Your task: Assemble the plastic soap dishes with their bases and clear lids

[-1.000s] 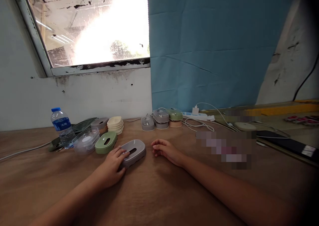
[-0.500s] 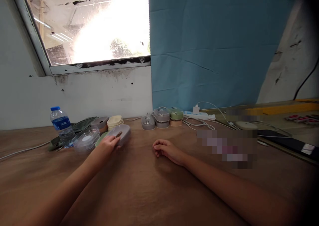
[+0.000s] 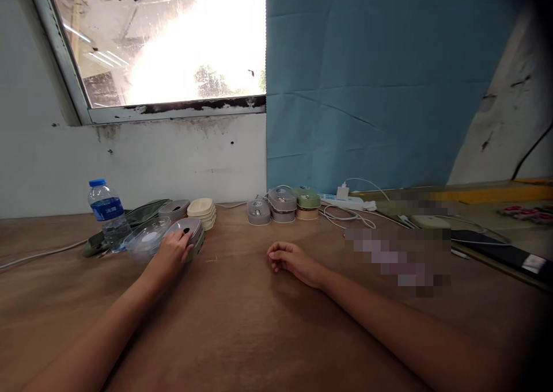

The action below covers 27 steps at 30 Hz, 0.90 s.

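Observation:
My left hand (image 3: 176, 249) grips the near edge of a grey oval lunch-box lid (image 3: 185, 226) with a dark slot in its top. That lid sits on top of green lids (image 3: 199, 246) at the left of the table. Just left of my fingers are clear plastic lids (image 3: 149, 235), partly behind the hand. My right hand (image 3: 291, 261) rests on the table near the middle, its fingers loosely curled with nothing visible in them. Beyond it stand closed lunch boxes, one small and grey (image 3: 258, 212), one grey (image 3: 283, 203) and one green and tan (image 3: 307, 201).
Behind the grey lid are a stack of cream lids (image 3: 201, 210) and another grey piece (image 3: 173, 209). A water bottle (image 3: 108, 210) stands at the far left. A power strip (image 3: 345, 201) with white cables (image 3: 341, 215) lies back right. Part of the right side is blurred out.
My left hand has moved left and set the grey lid down on the green ones. My right hand stays where it was. The view has shifted slightly.

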Each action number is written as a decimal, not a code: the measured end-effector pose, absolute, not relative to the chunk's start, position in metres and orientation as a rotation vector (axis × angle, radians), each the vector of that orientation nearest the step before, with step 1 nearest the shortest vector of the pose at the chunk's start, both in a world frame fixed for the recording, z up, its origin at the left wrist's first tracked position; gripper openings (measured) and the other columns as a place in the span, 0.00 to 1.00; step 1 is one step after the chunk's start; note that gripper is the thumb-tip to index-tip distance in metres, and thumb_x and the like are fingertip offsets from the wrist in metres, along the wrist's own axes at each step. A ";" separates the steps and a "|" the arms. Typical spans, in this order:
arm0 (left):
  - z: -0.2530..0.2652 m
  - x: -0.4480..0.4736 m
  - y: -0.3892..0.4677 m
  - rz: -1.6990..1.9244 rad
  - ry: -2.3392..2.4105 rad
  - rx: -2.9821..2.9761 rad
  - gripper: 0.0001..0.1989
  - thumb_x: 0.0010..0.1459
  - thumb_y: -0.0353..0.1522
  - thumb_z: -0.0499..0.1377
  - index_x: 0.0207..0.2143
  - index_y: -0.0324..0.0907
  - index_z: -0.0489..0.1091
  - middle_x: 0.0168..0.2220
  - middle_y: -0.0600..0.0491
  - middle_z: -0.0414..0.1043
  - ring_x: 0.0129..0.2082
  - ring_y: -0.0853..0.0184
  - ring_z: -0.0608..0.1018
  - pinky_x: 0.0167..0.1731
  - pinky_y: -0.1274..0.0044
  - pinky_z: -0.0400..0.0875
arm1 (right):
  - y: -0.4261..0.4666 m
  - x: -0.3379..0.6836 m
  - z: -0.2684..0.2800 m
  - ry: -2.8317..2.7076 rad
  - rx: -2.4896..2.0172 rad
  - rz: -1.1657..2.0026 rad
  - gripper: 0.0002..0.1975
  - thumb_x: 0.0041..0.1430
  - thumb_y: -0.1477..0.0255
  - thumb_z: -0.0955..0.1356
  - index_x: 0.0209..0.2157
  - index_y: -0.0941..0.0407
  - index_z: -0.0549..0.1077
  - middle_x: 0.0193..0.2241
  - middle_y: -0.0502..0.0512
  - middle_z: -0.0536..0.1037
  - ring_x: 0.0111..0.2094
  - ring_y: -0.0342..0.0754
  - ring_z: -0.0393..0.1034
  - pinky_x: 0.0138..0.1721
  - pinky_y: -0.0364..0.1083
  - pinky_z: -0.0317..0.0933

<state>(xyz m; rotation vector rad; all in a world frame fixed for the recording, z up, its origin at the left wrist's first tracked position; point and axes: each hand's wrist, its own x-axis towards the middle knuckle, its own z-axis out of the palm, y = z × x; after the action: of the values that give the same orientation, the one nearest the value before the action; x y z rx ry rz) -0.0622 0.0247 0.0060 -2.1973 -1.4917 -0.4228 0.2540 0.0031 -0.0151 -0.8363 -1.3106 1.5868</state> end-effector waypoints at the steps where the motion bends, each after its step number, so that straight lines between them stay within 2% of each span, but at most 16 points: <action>1: 0.006 -0.063 0.025 -0.442 -1.487 -2.214 0.16 0.58 0.29 0.48 0.47 0.33 0.64 0.37 0.43 0.67 0.37 0.59 0.69 0.38 0.69 0.64 | 0.003 0.254 -0.015 -1.313 -0.838 1.585 0.10 0.39 0.70 0.72 0.24 0.59 0.69 0.19 0.46 0.68 0.21 0.38 0.63 0.25 0.41 0.57; 9: 0.004 -0.068 0.024 -0.551 -1.481 -2.324 0.17 0.58 0.32 0.47 0.47 0.33 0.64 0.39 0.43 0.67 0.39 0.60 0.69 0.40 0.68 0.64 | 0.002 0.255 -0.014 -1.376 -0.865 1.542 0.10 0.41 0.69 0.71 0.25 0.59 0.68 0.20 0.46 0.68 0.22 0.39 0.63 0.26 0.41 0.57; 12: 0.003 -0.067 0.021 -0.608 -1.449 -2.306 0.20 0.56 0.35 0.50 0.48 0.34 0.62 0.43 0.42 0.65 0.43 0.57 0.68 0.43 0.66 0.63 | 0.003 0.255 -0.015 -1.441 -0.892 1.490 0.11 0.42 0.67 0.70 0.26 0.58 0.67 0.20 0.46 0.67 0.22 0.39 0.63 0.27 0.42 0.58; 15: 0.002 -0.059 0.015 -0.669 -1.384 -2.272 0.21 0.54 0.36 0.51 0.50 0.35 0.60 0.47 0.41 0.62 0.48 0.55 0.65 0.47 0.64 0.60 | 0.003 0.255 -0.016 -1.544 -0.932 1.379 0.10 0.45 0.66 0.67 0.26 0.57 0.66 0.21 0.47 0.66 0.22 0.41 0.63 0.28 0.44 0.59; 19: -0.002 -0.035 0.001 -0.681 -1.227 -2.409 0.19 0.55 0.32 0.50 0.49 0.37 0.60 0.49 0.43 0.61 0.50 0.57 0.63 0.50 0.65 0.58 | 0.001 0.252 -0.020 -1.743 -1.000 1.090 0.06 0.47 0.70 0.65 0.29 0.56 0.65 0.23 0.48 0.67 0.25 0.43 0.64 0.29 0.44 0.60; 21: -0.004 -0.021 -0.006 -0.658 -1.128 -2.528 0.16 0.55 0.30 0.49 0.46 0.38 0.63 0.47 0.44 0.63 0.49 0.59 0.64 0.49 0.66 0.58 | 0.000 0.250 -0.022 -1.847 -1.036 0.882 0.07 0.46 0.73 0.65 0.31 0.56 0.66 0.27 0.51 0.68 0.29 0.45 0.64 0.32 0.46 0.60; 23: -0.006 -0.006 -0.010 -0.635 -1.053 -2.629 0.13 0.55 0.29 0.48 0.43 0.39 0.64 0.45 0.45 0.65 0.46 0.60 0.66 0.48 0.67 0.60 | 0.004 0.247 -0.023 -1.941 -1.059 0.657 0.12 0.44 0.77 0.65 0.35 0.56 0.66 0.35 0.54 0.68 0.38 0.49 0.64 0.40 0.48 0.59; 27: -0.008 0.022 -0.008 -0.704 -1.095 -2.704 0.14 0.52 0.26 0.49 0.42 0.39 0.64 0.43 0.46 0.65 0.44 0.60 0.67 0.46 0.68 0.61 | 0.033 0.234 -0.020 -2.102 -1.075 0.268 0.23 0.42 0.79 0.64 0.45 0.58 0.64 0.50 0.61 0.61 0.53 0.54 0.52 0.54 0.52 0.46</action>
<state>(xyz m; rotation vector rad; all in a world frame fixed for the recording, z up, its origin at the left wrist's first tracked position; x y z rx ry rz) 0.0220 -0.0077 -0.0075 -2.7036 -1.0945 -0.7044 0.2341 0.0330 -0.0202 -1.0755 -2.1016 0.2676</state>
